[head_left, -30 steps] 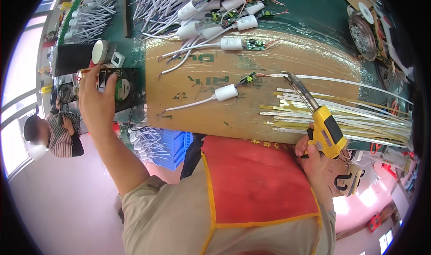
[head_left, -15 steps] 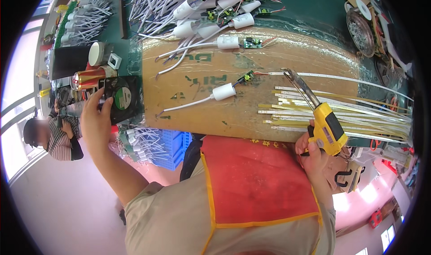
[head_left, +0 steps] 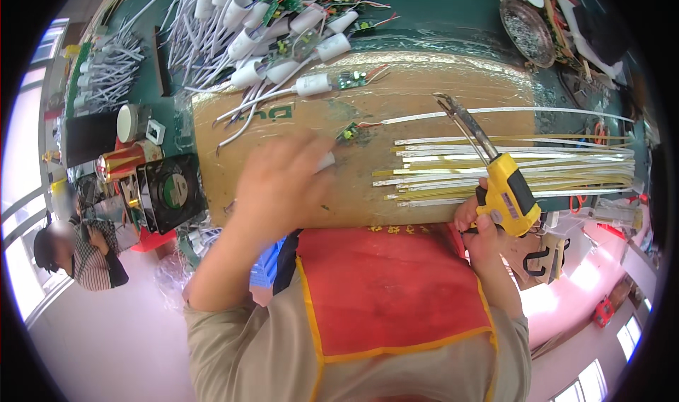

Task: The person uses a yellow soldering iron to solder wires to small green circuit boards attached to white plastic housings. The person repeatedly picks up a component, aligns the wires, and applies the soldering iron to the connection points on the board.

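My right hand [head_left: 482, 226] is closed round the handle of a yellow and black soldering gun [head_left: 511, 198]. Its metal tip points up and left, over the cardboard sheet [head_left: 353, 211] and just below a long white LED strip [head_left: 481, 113]. Thin wires run from that strip's left end to a small green circuit board [head_left: 347, 132]. My left hand [head_left: 279, 179] is smeared by motion above the cardboard. It largely covers a white cylindrical housing [head_left: 325, 162] beside the board, and whether it touches the housing cannot be told.
White and yellowish LED strips [head_left: 509, 170] lie at the right. White housings with cables and boards [head_left: 283, 41] are heaped at the back. A black fan [head_left: 170, 192] stands on the left, a metal dish [head_left: 527, 32] far right. Another person [head_left: 88, 253] sits at the far left.
My left hand has moved right, from the black fan to above the cardboard by the white housing. The view has shifted somewhat; my right hand still holds the soldering gun.
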`<control>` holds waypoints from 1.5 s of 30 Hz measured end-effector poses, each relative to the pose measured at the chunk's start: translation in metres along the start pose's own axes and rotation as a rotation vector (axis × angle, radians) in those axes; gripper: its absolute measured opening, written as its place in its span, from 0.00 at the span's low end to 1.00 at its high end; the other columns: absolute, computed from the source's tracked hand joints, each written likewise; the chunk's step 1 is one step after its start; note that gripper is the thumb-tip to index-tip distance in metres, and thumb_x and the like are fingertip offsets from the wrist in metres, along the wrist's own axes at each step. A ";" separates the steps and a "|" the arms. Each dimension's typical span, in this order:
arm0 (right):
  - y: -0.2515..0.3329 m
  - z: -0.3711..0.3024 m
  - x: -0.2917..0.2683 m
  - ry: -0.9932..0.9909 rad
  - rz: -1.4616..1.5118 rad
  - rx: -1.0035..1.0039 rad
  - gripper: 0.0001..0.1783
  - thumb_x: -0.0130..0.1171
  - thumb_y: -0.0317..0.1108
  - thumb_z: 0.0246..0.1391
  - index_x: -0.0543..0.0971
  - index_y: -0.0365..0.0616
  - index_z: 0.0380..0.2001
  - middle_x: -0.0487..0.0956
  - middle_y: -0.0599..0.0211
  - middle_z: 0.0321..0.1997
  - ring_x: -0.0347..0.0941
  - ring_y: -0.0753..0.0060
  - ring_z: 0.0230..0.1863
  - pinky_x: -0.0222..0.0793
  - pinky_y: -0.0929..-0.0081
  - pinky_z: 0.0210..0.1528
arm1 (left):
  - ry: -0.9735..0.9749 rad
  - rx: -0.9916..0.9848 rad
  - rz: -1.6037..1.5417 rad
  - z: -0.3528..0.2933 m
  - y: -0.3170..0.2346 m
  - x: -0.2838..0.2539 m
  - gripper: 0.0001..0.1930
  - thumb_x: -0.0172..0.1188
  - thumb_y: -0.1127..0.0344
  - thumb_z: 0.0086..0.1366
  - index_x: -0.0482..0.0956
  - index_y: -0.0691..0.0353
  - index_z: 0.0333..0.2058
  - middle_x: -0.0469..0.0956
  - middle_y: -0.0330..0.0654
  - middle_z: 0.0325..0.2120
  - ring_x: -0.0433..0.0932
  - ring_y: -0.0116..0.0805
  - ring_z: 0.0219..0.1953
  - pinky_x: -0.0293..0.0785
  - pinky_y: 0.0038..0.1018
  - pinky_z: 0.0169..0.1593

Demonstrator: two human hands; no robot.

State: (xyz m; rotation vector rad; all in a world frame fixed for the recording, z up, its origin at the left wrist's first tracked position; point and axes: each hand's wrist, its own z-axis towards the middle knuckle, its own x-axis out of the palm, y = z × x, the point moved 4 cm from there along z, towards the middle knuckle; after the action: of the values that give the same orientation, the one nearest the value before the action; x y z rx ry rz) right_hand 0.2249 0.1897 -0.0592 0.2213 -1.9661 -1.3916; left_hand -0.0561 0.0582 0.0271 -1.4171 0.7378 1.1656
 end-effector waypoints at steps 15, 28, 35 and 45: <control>-0.002 0.004 0.001 0.050 0.021 -0.015 0.35 0.62 0.40 0.56 0.60 0.36 0.61 0.67 0.68 0.25 0.62 0.76 0.24 0.63 0.76 0.27 | -0.243 0.093 -0.033 0.089 0.020 0.023 0.10 0.65 0.64 0.53 0.80 0.60 0.33 0.78 0.44 0.34 0.75 0.45 0.41 0.71 0.38 0.46; -0.003 0.005 0.002 0.041 -0.003 -0.021 0.36 0.62 0.42 0.54 0.60 0.38 0.61 0.66 0.69 0.25 0.62 0.76 0.23 0.63 0.76 0.26 | -0.268 0.073 -0.110 0.100 0.003 0.031 0.06 0.60 0.69 0.55 0.78 0.61 0.31 0.78 0.45 0.33 0.76 0.47 0.36 0.70 0.38 0.41; -0.005 0.002 0.005 0.020 -0.038 0.022 0.38 0.65 0.45 0.53 0.61 0.41 0.61 0.66 0.70 0.25 0.62 0.77 0.23 0.61 0.77 0.25 | -0.127 0.277 0.011 0.041 -0.045 0.039 0.10 0.61 0.74 0.51 0.77 0.60 0.34 0.77 0.41 0.34 0.75 0.43 0.36 0.68 0.36 0.40; -0.003 0.001 0.005 0.023 -0.068 0.026 0.39 0.66 0.46 0.53 0.62 0.41 0.61 0.66 0.71 0.25 0.61 0.77 0.23 0.60 0.78 0.26 | -0.226 0.192 -0.097 0.036 -0.036 0.071 0.12 0.62 0.76 0.49 0.78 0.59 0.35 0.77 0.40 0.33 0.75 0.42 0.37 0.68 0.35 0.40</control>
State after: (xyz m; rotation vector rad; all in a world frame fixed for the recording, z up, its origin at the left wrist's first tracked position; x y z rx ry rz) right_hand 0.2204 0.1865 -0.0601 0.3176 -1.9746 -1.4013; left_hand -0.0096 0.1124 -0.0236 -1.1282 0.5974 1.1263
